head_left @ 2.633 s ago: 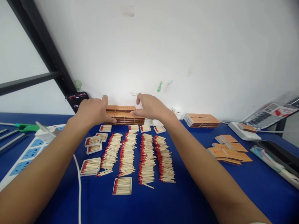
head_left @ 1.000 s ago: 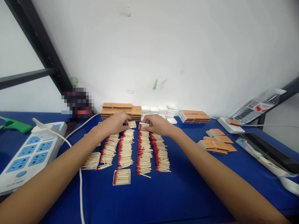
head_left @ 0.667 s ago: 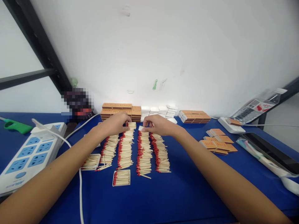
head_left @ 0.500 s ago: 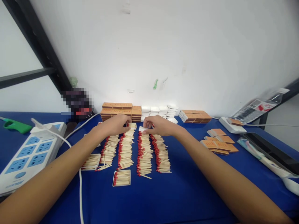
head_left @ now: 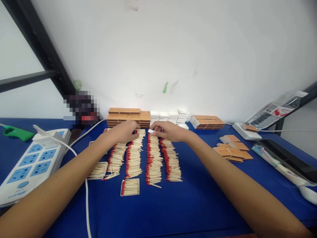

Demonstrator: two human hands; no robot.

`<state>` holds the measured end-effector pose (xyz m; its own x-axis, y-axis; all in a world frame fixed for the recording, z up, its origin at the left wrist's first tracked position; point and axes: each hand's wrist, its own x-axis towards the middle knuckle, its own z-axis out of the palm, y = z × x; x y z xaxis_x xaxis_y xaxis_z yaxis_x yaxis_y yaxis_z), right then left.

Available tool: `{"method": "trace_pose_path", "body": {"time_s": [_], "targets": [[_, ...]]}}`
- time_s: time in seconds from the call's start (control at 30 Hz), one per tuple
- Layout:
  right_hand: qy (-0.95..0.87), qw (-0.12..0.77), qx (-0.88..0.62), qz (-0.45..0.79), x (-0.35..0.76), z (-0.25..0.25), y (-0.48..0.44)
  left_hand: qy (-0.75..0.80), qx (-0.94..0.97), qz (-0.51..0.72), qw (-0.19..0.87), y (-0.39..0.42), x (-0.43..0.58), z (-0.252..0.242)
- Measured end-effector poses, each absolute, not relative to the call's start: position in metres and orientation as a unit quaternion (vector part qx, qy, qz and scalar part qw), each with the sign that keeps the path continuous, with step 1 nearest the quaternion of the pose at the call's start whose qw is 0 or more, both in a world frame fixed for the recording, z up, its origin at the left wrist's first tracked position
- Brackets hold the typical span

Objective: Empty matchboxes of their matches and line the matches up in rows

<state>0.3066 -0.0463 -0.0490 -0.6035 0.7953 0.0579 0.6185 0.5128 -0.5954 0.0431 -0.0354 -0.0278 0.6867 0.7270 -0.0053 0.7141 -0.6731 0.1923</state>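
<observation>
The left hand was part open, its fingers curved and its thumb and fingertips against the near-side end of a full tray; whether it gripped the tray could not be told. The right hand was nearly closed, with a white tray pinched between thumb and fingers, its pale side showing. Running from the hands toward the body lay four rows of matches, red heads to the left: the first row and second row began by the left hand, the third row and fourth row by the right. Nearer the body than both hands sat a front tray, full of matches, and a side tray lay partly behind the left forearm. Just beyond the left hand stood stacked boxes, and beyond the right hand, stacked trays. Well to the right of the right hand lay loose boxes; well to the left of the left hand, the power strip
</observation>
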Motion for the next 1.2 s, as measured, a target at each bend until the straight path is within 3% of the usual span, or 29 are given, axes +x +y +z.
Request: {"method": "trace_pose_path", "body": {"time_s": [0.33,0.63,1.2], "targets": [[-0.849,0.191,-0.422,0.254,0.305,-0.047,-0.047,0.394,0.914,0.033,0.095,-0.035,0.043,-0.028],[-0.86,0.184,-0.451,0.151,0.299,-0.05,-0.049,0.395,0.914,0.035,0.09,-0.036,0.043,-0.028],[-0.877,0.107,-0.424,0.2,0.292,-0.029,-0.068,0.422,0.899,-0.009,0.119,-0.04,0.042,-0.02]]}}
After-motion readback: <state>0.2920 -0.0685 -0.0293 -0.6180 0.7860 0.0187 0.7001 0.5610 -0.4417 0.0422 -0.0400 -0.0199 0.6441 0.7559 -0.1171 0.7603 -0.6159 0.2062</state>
